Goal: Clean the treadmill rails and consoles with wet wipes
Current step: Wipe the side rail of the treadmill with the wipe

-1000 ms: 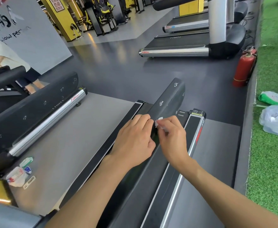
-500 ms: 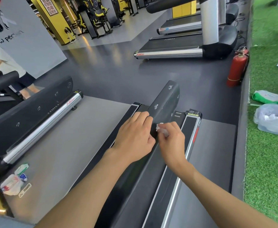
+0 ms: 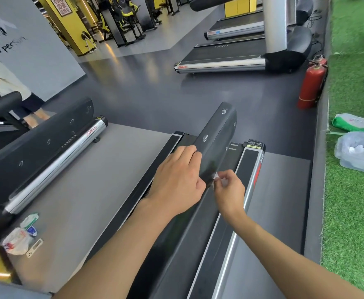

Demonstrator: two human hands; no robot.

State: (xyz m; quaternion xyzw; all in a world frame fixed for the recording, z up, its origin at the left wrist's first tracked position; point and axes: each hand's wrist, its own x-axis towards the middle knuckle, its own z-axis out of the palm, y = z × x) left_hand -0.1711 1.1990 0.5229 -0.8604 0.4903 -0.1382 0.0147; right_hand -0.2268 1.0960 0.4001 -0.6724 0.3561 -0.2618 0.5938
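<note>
A long black treadmill handrail (image 3: 216, 134) runs away from me down the middle of the view. My left hand (image 3: 177, 179) rests on top of it, fingers curled over its left edge. My right hand (image 3: 228, 190) pinches a small crumpled white wet wipe (image 3: 217, 176) against the rail's right side, just right of my left thumb. Most of the wipe is hidden inside the fingers. Below the rail lies the treadmill's silver and black side rail (image 3: 249, 173) with a red stripe.
A second black handrail (image 3: 36, 145) and a silver side rail (image 3: 54, 169) lie to the left, with wipe packets (image 3: 20, 236) on the grey deck. At the right: a red fire extinguisher (image 3: 311, 84), green turf with plastic bags (image 3: 358, 152). A person stands at far left.
My right hand has slid the wipe back along the rail's right side toward me and lower. My left hand has stayed on the rail top. The camera has shifted slightly.
</note>
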